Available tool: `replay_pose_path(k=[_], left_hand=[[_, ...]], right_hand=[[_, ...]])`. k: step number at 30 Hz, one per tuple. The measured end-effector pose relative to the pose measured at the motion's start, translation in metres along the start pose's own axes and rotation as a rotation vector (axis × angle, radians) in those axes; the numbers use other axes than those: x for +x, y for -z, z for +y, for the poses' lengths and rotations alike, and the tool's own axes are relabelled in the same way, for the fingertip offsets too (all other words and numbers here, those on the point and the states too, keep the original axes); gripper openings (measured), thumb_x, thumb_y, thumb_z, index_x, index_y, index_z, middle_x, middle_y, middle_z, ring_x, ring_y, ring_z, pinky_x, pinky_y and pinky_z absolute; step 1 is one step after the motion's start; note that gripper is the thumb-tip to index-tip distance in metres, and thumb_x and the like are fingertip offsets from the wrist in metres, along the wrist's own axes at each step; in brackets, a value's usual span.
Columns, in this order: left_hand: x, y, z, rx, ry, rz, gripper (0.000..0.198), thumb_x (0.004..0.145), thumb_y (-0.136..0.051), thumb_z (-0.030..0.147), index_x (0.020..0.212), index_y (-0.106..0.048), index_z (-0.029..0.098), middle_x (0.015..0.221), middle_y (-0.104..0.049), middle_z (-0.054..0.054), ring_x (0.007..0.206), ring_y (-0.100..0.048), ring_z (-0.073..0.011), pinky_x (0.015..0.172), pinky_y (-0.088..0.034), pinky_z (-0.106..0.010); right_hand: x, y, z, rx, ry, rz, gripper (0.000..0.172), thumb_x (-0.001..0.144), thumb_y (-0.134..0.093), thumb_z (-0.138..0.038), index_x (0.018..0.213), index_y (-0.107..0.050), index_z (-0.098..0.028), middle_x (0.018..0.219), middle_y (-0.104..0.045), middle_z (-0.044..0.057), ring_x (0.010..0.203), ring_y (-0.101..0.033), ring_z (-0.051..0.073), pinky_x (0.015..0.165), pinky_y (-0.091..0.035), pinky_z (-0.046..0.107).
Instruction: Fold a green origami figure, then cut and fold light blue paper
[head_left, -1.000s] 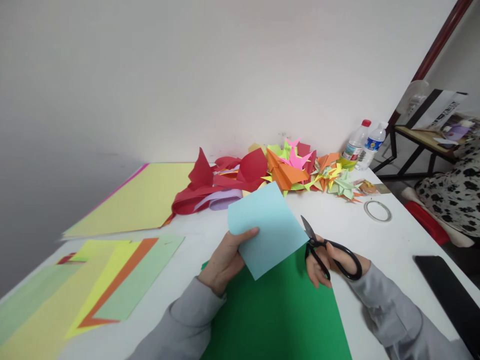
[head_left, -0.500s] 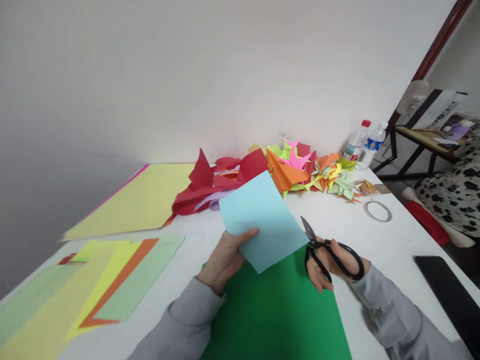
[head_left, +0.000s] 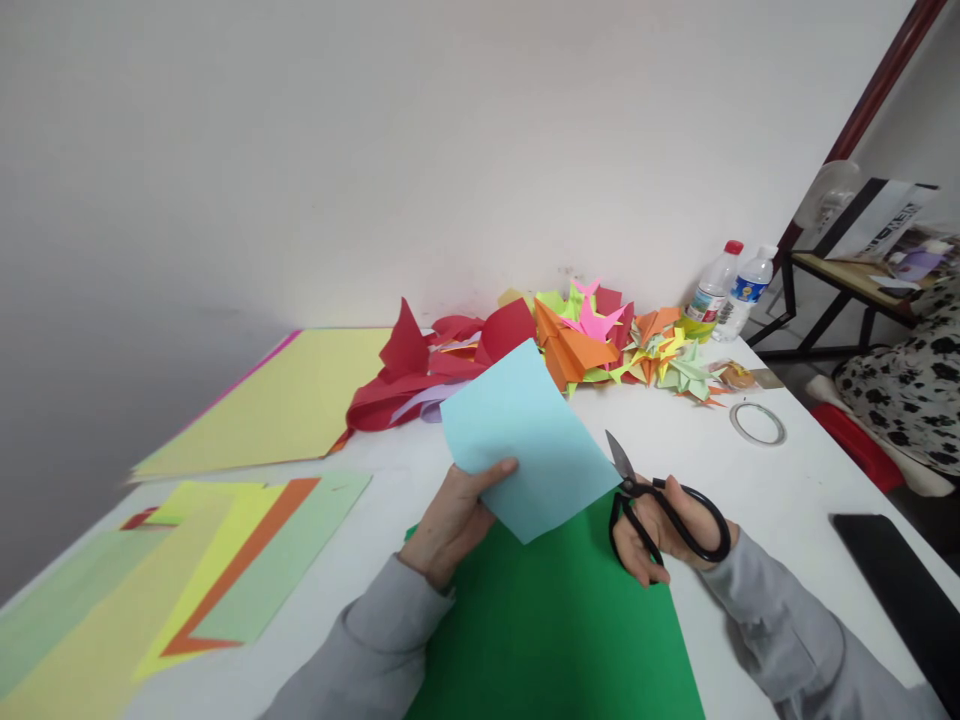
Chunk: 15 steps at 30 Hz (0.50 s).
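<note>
My left hand [head_left: 461, 515] pinches a light blue sheet of paper [head_left: 529, 430] near its lower left side, thumb on top. The sheet is held up in the air at a slant. On the other side, my right hand [head_left: 667, 525] has its fingers through the black handles of a pair of scissors [head_left: 637, 490]. The handles are spread apart. The scissors' blades meet the right corner of the blue paper, and part of them is hidden behind it. Below both hands lies a large green sheet [head_left: 562, 630] on the white table.
Stacked coloured paper strips [head_left: 247, 560] and a large pale yellow sheet [head_left: 277, 400] lie left. Red paper pieces [head_left: 390, 385] and folded paper shapes [head_left: 585, 345] line the wall. Bottles [head_left: 709, 295], a tape roll [head_left: 757, 424] and a black flat object [head_left: 892, 580] are right.
Almost nothing differs. The blue sheet has tilted very slightly, and both hands keep their hold.
</note>
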<state>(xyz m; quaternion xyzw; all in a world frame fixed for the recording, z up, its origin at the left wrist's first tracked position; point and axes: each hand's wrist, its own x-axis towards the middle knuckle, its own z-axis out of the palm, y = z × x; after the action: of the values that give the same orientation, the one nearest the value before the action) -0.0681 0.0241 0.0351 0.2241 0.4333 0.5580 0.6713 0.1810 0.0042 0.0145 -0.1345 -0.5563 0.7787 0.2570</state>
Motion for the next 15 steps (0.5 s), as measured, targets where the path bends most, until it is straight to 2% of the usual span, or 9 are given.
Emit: replay_pose_path(k=[3, 4, 6, 8, 9, 11, 15], left_hand=[[0.000, 0.000, 0.002, -0.003, -0.020, -0.004, 0.069, 0.051, -0.085, 0.013, 0.116, -0.062, 0.018, 0.100, -0.074, -0.009, 0.094, -0.069, -0.0288, 0.082, -0.060, -0.037], [0.000, 0.000, 0.003, -0.003, -0.032, 0.001, 0.069, 0.052, -0.085, 0.013, 0.117, -0.061, 0.018, 0.100, -0.074, -0.008, 0.095, -0.069, -0.0290, 0.084, -0.059, -0.038], [0.001, 0.000, 0.005, -0.002, -0.048, 0.017, 0.068, 0.053, -0.084, 0.011, 0.117, -0.061, 0.018, 0.100, -0.074, -0.008, 0.096, -0.069, -0.0287, 0.086, -0.059, -0.037], [0.001, 0.001, 0.006, -0.008, -0.049, 0.030, 0.066, 0.055, -0.082, 0.009, 0.117, -0.061, 0.018, 0.101, -0.074, -0.008, 0.095, -0.069, -0.0274, 0.087, -0.058, -0.037], [0.002, 0.002, 0.005, -0.014, -0.046, 0.033, 0.065, 0.056, -0.081, 0.009, 0.117, -0.061, 0.017, 0.100, -0.074, -0.008, 0.093, -0.070, -0.0267, 0.086, -0.058, -0.037], [0.002, 0.003, 0.005, -0.027, -0.038, 0.031, 0.064, 0.058, -0.080, 0.008, 0.118, -0.061, 0.016, 0.100, -0.074, -0.008, 0.091, -0.070, -0.0259, 0.087, -0.058, -0.037], [0.005, 0.004, 0.002, -0.034, -0.052, 0.030, 0.063, 0.061, -0.079, 0.008, 0.120, -0.060, 0.016, 0.100, -0.074, -0.009, 0.093, -0.070, -0.0270, 0.089, -0.058, -0.039]], right_hand=[[-0.001, -0.002, -0.005, 0.027, 0.024, -0.004, 0.090, 0.079, -0.020, -0.085, 0.065, -0.066, -0.009, 0.049, -0.057, 0.006, 0.032, -0.041, 0.009, 0.034, -0.030, 0.023], [-0.002, -0.003, -0.008, 0.040, 0.029, 0.003, 0.090, 0.079, -0.021, -0.085, 0.072, -0.068, -0.009, 0.050, -0.058, 0.005, 0.032, -0.041, 0.009, 0.034, -0.031, 0.023], [-0.004, -0.004, -0.013, 0.069, 0.043, 0.062, 0.091, 0.079, -0.022, -0.085, 0.104, -0.067, -0.010, 0.055, -0.062, 0.003, 0.033, -0.040, 0.009, 0.036, -0.032, 0.022], [-0.007, -0.004, -0.018, 0.094, 0.053, 0.138, 0.095, 0.078, -0.020, -0.085, 0.138, -0.045, -0.017, 0.060, -0.065, 0.001, 0.033, -0.040, 0.009, 0.037, -0.032, 0.021], [-0.008, -0.004, -0.019, 0.099, 0.052, 0.159, 0.097, 0.077, -0.018, -0.086, 0.147, -0.031, -0.019, 0.061, -0.066, 0.000, 0.032, -0.039, 0.008, 0.037, -0.033, 0.021], [-0.010, -0.002, -0.020, 0.100, 0.038, 0.152, 0.099, 0.078, -0.017, -0.086, 0.152, -0.013, -0.021, 0.061, -0.067, 0.000, 0.032, -0.039, 0.009, 0.038, -0.033, 0.021], [-0.010, -0.001, -0.018, 0.110, 0.026, 0.105, 0.098, 0.082, -0.027, -0.081, 0.153, -0.001, -0.019, 0.064, -0.068, 0.001, 0.033, -0.041, 0.009, 0.038, -0.033, 0.022]])
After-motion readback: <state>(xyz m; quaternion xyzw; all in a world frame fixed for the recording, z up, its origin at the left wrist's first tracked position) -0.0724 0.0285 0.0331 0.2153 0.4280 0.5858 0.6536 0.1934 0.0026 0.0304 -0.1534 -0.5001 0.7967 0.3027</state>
